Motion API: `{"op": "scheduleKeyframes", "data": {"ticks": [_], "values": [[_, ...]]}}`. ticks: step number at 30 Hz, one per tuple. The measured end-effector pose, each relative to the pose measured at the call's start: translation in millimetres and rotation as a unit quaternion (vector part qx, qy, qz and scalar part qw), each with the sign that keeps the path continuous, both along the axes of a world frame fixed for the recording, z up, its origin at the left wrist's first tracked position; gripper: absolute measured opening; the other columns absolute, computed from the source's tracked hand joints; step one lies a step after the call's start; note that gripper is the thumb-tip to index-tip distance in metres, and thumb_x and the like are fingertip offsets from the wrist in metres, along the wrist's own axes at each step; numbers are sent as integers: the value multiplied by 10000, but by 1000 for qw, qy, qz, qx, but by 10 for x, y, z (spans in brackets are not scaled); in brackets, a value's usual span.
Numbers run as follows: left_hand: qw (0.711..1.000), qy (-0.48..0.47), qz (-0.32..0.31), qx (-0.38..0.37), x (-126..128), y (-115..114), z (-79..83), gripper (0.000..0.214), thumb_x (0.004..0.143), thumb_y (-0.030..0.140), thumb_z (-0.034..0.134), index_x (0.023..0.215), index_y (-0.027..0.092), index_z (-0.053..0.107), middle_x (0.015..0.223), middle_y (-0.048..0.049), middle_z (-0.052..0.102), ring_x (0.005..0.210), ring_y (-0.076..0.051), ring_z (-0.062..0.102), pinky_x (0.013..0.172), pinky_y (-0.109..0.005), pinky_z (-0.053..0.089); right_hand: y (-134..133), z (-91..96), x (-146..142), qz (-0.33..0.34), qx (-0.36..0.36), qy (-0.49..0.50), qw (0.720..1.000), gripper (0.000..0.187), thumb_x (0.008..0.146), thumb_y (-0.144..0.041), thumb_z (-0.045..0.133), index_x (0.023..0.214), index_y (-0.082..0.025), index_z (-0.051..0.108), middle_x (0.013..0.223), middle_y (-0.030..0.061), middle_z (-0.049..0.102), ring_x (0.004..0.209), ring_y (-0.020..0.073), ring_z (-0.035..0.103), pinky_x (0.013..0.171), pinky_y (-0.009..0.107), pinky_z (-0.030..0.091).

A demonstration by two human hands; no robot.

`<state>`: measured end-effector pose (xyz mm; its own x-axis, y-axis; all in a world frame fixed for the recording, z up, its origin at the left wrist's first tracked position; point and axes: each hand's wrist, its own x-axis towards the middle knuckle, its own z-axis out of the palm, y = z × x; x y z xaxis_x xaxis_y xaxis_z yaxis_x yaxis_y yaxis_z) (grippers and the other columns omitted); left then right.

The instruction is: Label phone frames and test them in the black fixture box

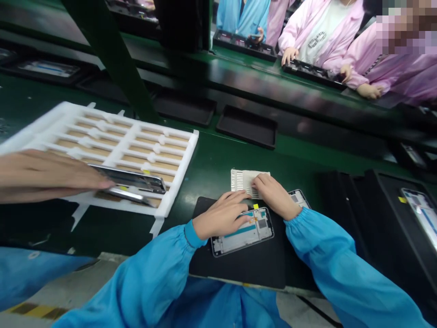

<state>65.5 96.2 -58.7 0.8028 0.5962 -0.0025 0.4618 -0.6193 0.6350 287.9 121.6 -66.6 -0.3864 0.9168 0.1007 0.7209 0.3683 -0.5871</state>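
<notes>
A phone frame (235, 239) lies tilted on a black mat (246, 271) in front of me, its inner side up, with a yellow tab at its top edge. My left hand (221, 213) rests over its left part, fingers stretched, fingertips reaching the lower edge of a pale sheet of narrow strips (238, 178). Over the right part of this sheet, my right hand (275, 193) has its fingertips pressed together. Whatever they pinch is too small to make out. Partly behind my right wrist lies a second phone frame (299, 198).
At left, another person's hand (51, 175) holds phone parts (131, 176) over a white foam tray (186, 155). Black trays (247, 126) line the back. Stacked black trays (385, 214) stand at right, with a phone frame (423, 209) on top. Co-workers sit across the bench.
</notes>
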Motion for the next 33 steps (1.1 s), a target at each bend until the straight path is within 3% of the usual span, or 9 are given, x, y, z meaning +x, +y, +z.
{"op": "scheduleKeyframes", "data": {"ticks": [4,8,12,14,18,21,24,28,33], "values": [[1000,-1,-2,-2,9,4,6,194,979,313,517,967,171,649,1469,-109,475,1443,-260,337,1164,-453,295,33,-93,12,-106,14,115,988,132,925,-298,478,848,-207,533,855,65,581,828,210,549,810,383,462],[1000,11,-9,8,8,-12,5,201,989,326,500,985,180,639,1497,-98,448,1470,-265,288,1182,-473,274,48,-53,17,-209,16,248,946,245,962,-438,409,883,-215,474,854,48,610,792,174,599,768,352,508],[998,21,-8,50,-27,-60,120,250,1008,348,454,976,170,627,1609,-89,262,1512,-308,149,1213,-548,168,-143,160,3,-216,-28,325,920,269,897,-472,560,883,-206,519,791,24,639,727,150,627,720,318,540],[998,12,-12,55,-59,-92,258,263,1008,363,452,945,179,629,1607,-75,270,1495,-305,217,1196,-515,238,-329,316,-5,-206,-51,339,916,252,852,-431,646,891,-196,563,793,21,650,722,148,636,708,306,546],[998,46,19,35,-113,-175,599,237,1020,354,432,1003,219,627,1207,-57,667,1067,-225,662,866,-334,513,-763,664,-34,-169,-87,340,921,144,873,-333,650,909,-201,605,833,11,659,744,137,649,710,273,545],[988,130,41,66,-103,-262,740,181,1008,294,466,995,240,639,855,-1,718,784,-215,705,645,-288,484,-1031,841,-77,-126,-86,277,949,80,932,-273,580,937,-230,647,864,-3,669,796,129,646,729,250,529],[984,128,33,117,-70,-350,681,157,986,232,505,1011,228,660,890,-14,738,811,-236,718,661,-302,499,-1180,849,-139,-81,-99,203,971,107,957,-244,554,987,-260,656,941,-17,686,875,133,647,773,252,515],[985,-41,58,155,-70,-442,481,217,962,267,573,1161,199,629,1101,-43,736,964,-213,713,828,-309,538,-1217,736,-226,-79,-94,191,974,158,946,-174,558,1072,-264,588,963,-33,685,901,128,658,792,253,513],[967,-190,81,150,-85,-523,388,92,931,214,624,997,202,687,995,0,764,943,-144,718,870,-243,533,-1230,715,-284,-74,-90,208,971,152,929,-142,583,1023,-262,576,938,-55,688,885,102,671,771,212,515]]}}
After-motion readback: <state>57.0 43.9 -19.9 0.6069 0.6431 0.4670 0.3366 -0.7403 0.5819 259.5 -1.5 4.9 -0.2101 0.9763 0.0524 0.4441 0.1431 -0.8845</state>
